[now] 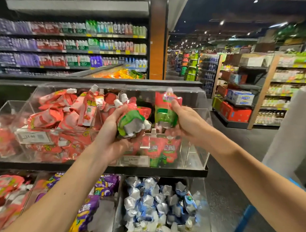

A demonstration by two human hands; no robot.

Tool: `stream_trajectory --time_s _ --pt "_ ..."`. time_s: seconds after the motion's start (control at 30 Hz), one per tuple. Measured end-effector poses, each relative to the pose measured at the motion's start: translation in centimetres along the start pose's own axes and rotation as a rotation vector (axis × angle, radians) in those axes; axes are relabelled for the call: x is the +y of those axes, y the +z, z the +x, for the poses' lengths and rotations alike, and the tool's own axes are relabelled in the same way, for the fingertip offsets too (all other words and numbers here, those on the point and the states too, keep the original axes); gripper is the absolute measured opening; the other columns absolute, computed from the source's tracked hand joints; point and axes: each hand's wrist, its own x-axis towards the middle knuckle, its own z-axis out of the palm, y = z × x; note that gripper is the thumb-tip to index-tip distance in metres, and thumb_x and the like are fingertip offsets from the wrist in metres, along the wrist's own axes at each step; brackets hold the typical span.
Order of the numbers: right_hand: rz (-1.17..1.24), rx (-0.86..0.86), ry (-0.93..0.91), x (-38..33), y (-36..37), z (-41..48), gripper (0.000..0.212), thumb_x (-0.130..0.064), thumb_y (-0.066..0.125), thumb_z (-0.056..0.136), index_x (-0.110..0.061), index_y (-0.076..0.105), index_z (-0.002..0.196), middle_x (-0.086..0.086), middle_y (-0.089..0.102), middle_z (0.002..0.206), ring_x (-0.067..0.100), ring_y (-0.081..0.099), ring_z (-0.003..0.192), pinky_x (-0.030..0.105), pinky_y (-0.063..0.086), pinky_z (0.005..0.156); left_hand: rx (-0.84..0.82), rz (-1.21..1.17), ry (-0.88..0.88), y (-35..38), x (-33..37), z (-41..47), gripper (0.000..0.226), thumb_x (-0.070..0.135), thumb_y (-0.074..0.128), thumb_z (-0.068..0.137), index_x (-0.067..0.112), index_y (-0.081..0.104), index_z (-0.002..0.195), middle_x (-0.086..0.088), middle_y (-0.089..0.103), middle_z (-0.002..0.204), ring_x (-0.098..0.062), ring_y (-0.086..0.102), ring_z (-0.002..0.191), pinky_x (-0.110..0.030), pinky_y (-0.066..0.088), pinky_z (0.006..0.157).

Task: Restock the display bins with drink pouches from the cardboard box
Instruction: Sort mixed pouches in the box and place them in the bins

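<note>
The left hand (113, 125) gripped a bundle of red-and-green drink pouches (131, 120) from below, with the white caps pointing away and the silver bottoms toward the camera. The right hand (185, 122) pinched a single pouch (164, 109) upright between thumb and fingers. The two hands were close together but did not touch. Both hung above the clear right-end bin (197, 152) on the upper shelf (95, 168), near its right edge. The cardboard box was not in view. This bin held only a low layer of matching pouches (156, 149) behind its price label (135, 160), so I judged that the step in hand was to put the pouches in one at a time. To do it well, the right hand should lower the single pouch deep into the bin and let it go only when it rests on the others, with the printed face toward the front wall. The left hand should keep the bundle level, because the pouches look soft and slippery and one could slide out over the front wall. It was also important not to cross the divider: the red pouches (62, 116) in the next bin to the left seemed to be another sort. The same care applied to the purple pouches (93, 200) and the blue-and-silver pouches (154, 202) on the shelf below, where a dropped pouch would mix in.
</note>
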Motion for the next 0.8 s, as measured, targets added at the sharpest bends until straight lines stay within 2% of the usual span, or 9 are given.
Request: stream_trajectory --time_s 0.07,0.17,0.33,0.47,0.57,0.63,0.7,0.73,0.8 --pt "-0.03 0.027 0.197 -0.5 -0.4 0.5 0.04 -0.042 0.053 0.101 -0.007 0.056 0.119 0.016 0.071 0.095 0.016 0.064 0.047 0.025 0.052 0.05 0.02 0.022 0.024 -0.6 0.4 0.2 0.029 0.036 0.06 0.094 0.009 0.063 0.086 -0.01 0.07 0.07 -0.021 0.069 0.056 -0.03 0.059 0.054" --pt "0.012 0.04 0.326 -1.1 -0.2 1.7 0.035 -0.035 0.06 0.098 -0.009 0.056 0.12 0.015 0.064 0.097 0.013 0.06 0.042 0.018 0.049 0.04 0.041 0.054 0.048 -0.9 1.2 0.3 0.025 0.035 0.063 0.092 0.012 0.064 0.084 -0.008 0.07 0.069 -0.019 0.069 0.056 -0.031 0.059 0.055" --pt "-0.096 0.022 0.383 -1.4 0.9 4.5 0.034 -0.029 0.064 0.088 -0.011 0.052 0.114 0.008 0.052 0.085 0.012 0.048 0.046 0.018 0.037 0.037 0.063 0.089 0.033 -1.7 2.0 0.8 0.024 0.035 0.064 0.092 0.011 0.063 0.088 -0.008 0.069 0.068 -0.019 0.068 0.055 -0.032 0.058 0.052" --pt "-0.221 0.069 0.386 -0.6 1.9 6.7 0.027 -0.028 0.063 0.091 -0.011 0.052 0.109 0.013 0.051 0.102 0.013 0.046 0.058 0.018 0.042 0.046 0.071 0.134 0.041 -2.0 2.4 1.1 0.023 0.033 0.064 0.092 0.01 0.064 0.093 -0.009 0.07 0.07 -0.02 0.069 0.058 -0.032 0.058 0.053" --pt "-0.206 0.11 0.4 0.5 2.4 8.2 0.026 -0.029 0.065 0.094 -0.012 0.053 0.111 0.011 0.05 0.113 0.016 0.053 0.074 0.019 0.052 0.055 0.067 0.204 0.062 -2.2 2.6 1.3 0.022 0.033 0.065 0.092 0.011 0.067 0.091 -0.007 0.071 0.074 -0.02 0.07 0.063 -0.037 0.057 0.074" --pt "-0.186 0.124 0.386 0.9 2.4 9.3 0.029 -0.03 0.063 0.097 -0.011 0.053 0.117 0.009 0.05 0.124 0.02 0.059 0.085 0.021 0.056 0.056 0.059 0.215 0.07 -2.3 2.8 1.4 0.022 0.032 0.068 0.088 0.012 0.072 0.081 -0.008 0.071 0.076 -0.022 0.069 0.068 -0.044 0.047 0.097" --pt "-0.191 0.143 0.366 1.1 2.4 10.2 0.035 -0.036 0.055 0.101 -0.007 0.051 0.119 0.011 0.053 0.13 0.023 0.066 0.09 0.026 0.061 0.065 0.043 0.218 0.069 -2.5 3.0 1.5 0.021 0.031 0.073 0.079 0.01 0.073 0.083 -0.01 0.071 0.081 -0.026 0.067 0.079 -0.048 0.038 0.11" --pt "-0.267 0.156 0.346 1.3 2.5 10.5 0.042 -0.042 0.051 0.102 -0.004 0.05 0.119 0.011 0.056 0.124 0.022 0.068 0.083 0.028 0.061 0.068 0.039 0.223 0.066 -2.6 3.1 1.5 0.026 0.031 0.074 0.076 0.009 0.072 0.089 -0.011 0.072 0.083 -0.028 0.067 0.085 -0.049 0.037 0.112" --pt "-0.678 0.229 0.252 1.7 2.7 10.8 0.053 -0.053 0.042 0.102 -0.001 0.054 0.104 0.01 0.062 0.096 0.021 0.065 0.068 0.03 0.057 0.063 0.034 0.227 0.06 -2.7 3.2 1.6 0.029 0.031 0.074 0.078 0.007 0.07 0.094 -0.011 0.073 0.086 -0.029 0.068 0.088 -0.049 0.039 0.11"
